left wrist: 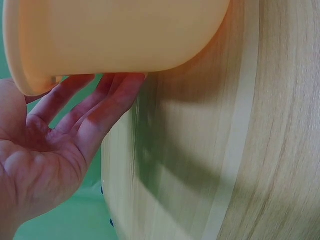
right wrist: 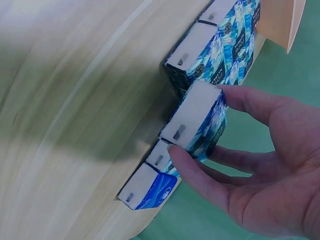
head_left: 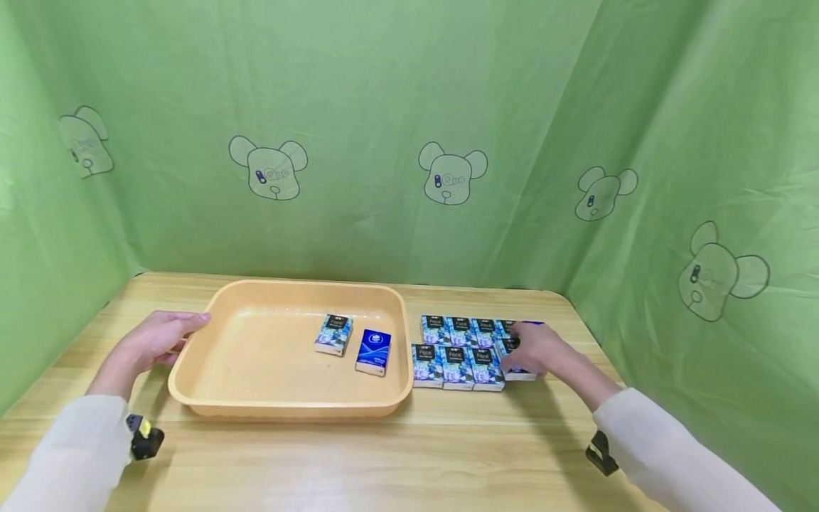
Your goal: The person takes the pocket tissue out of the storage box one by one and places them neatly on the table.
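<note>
My left hand (head_left: 156, 338) holds the left rim of a peach plastic tray (head_left: 288, 407). In the left wrist view its fingers lie against the tray's outer wall, and the rim hides part of the thumb. My right hand (head_left: 540, 350) pinches a tissue pack (right wrist: 192, 112) with a blue floral print between thumb and fingers. That pack is tilted at the right end of the near row of floral packs (head_left: 457, 366). Behind stands a second row (head_left: 461, 331), its right end partly covered by the hand. Inside the tray lie one floral pack (head_left: 334, 334) and one plain blue pack (head_left: 374, 351).
Another blue pack (right wrist: 156, 190) sits at the far row's right end, mostly hidden in the head view. A wooden table (head_left: 307, 462) carries everything. Green curtains (head_left: 358, 227) enclose its back and sides. The tray's right wall stands close to the rows.
</note>
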Demonstrator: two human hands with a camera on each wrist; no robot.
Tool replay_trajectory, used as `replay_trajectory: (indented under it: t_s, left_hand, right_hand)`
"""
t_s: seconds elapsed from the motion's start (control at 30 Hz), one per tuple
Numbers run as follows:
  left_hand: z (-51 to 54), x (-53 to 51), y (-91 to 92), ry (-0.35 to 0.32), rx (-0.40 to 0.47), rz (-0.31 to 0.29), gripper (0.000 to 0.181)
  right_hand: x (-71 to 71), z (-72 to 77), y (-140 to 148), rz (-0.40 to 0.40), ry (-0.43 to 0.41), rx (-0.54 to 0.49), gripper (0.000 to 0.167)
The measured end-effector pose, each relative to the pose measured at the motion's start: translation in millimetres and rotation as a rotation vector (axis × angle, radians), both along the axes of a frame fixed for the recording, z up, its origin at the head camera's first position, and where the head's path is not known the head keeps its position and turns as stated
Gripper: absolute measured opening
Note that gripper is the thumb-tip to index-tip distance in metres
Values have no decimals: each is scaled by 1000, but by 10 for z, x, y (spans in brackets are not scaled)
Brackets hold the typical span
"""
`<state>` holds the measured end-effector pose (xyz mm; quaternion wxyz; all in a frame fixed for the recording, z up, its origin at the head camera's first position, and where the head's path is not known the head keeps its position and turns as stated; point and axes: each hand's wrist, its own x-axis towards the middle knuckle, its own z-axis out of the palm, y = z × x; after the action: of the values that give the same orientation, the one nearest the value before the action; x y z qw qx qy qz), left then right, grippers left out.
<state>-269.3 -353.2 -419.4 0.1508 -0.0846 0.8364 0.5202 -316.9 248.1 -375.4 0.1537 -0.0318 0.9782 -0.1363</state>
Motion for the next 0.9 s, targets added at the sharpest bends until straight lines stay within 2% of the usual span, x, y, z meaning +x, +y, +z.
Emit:
replay_trajectory:
  t_s: [0.9]
  left_hand:
    - [-13, 0, -2, 4, 3, 2, 75]
  right_hand:
    - [67, -85, 19, 8, -10, -21, 83]
